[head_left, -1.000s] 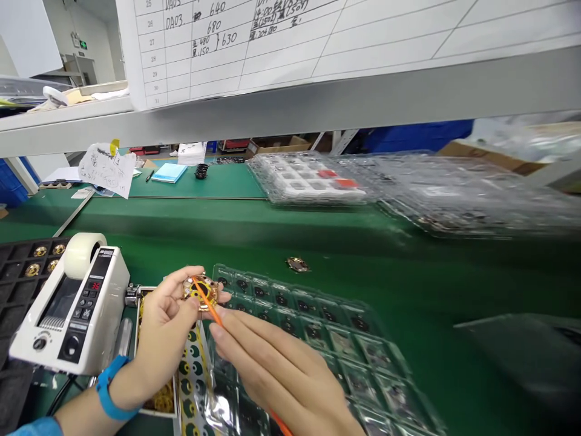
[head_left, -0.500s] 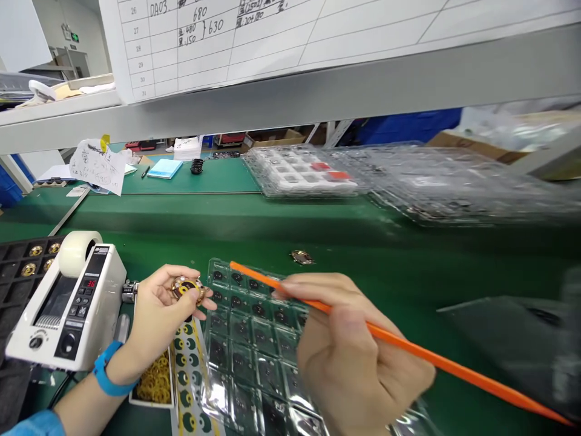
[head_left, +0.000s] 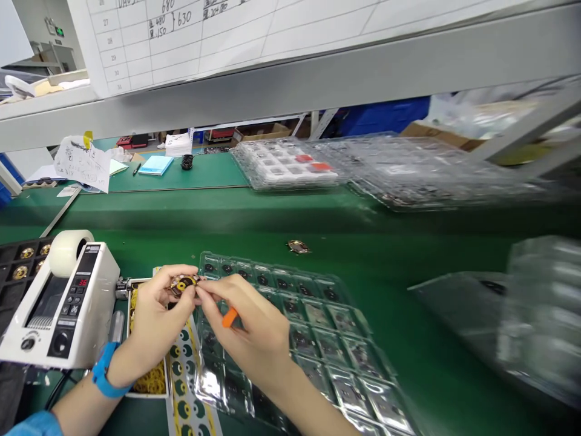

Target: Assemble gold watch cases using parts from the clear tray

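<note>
In my left hand (head_left: 157,315), which wears a blue wristband (head_left: 103,370), a small round gold-and-black part (head_left: 182,283) with a yellow ring on its face is pinched between thumb and fingers. My right hand (head_left: 254,330) is closed with its fingertips at the right edge of that part. An orange stick (head_left: 230,317) pokes out from under its fingers; the rest of the stick is hidden. Below both hands lies a clear plastic tray (head_left: 363,339) with small dark parts in its pockets. A strip of yellow-and-green round stickers (head_left: 184,375) runs beside it.
A white tape dispenser (head_left: 68,309) stands at left, near a black tray (head_left: 13,257) of gold parts. A box of yellow rings (head_left: 152,381) is partly behind my left wrist. Another round part (head_left: 298,246) lies on the green bench. Stacked clear trays (head_left: 408,172) sit behind.
My right hand has moved left, bringing its fingertips to the part in my left hand. The long orange stick is now mostly hidden. The view has shifted slightly to the right.
</note>
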